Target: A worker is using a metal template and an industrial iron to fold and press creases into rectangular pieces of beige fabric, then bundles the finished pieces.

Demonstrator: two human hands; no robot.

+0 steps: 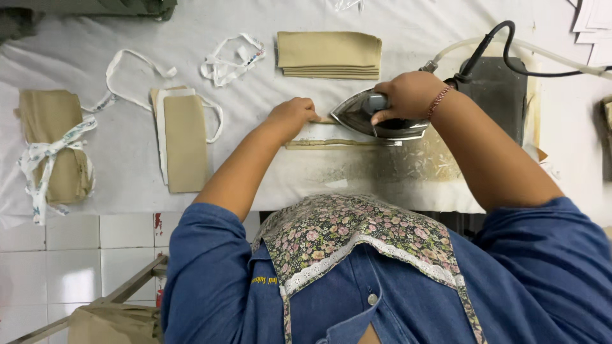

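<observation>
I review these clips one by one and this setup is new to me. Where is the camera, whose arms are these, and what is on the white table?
There is one picture, from a camera on the person's head looking straight down, so you see their blue shirt, flowered apron and both arms. No robot is here, only bare hands. The right hand has its grip on the handle of a metal iron, which rests on a thin tan strip. The left hand presses fabric flat at the iron's tip. On the padded table lie a folded tan stack, a tan piece on white lining, a tied tan bundle and loose white ties. A dark pad and hoses sit behind the iron.
</observation>
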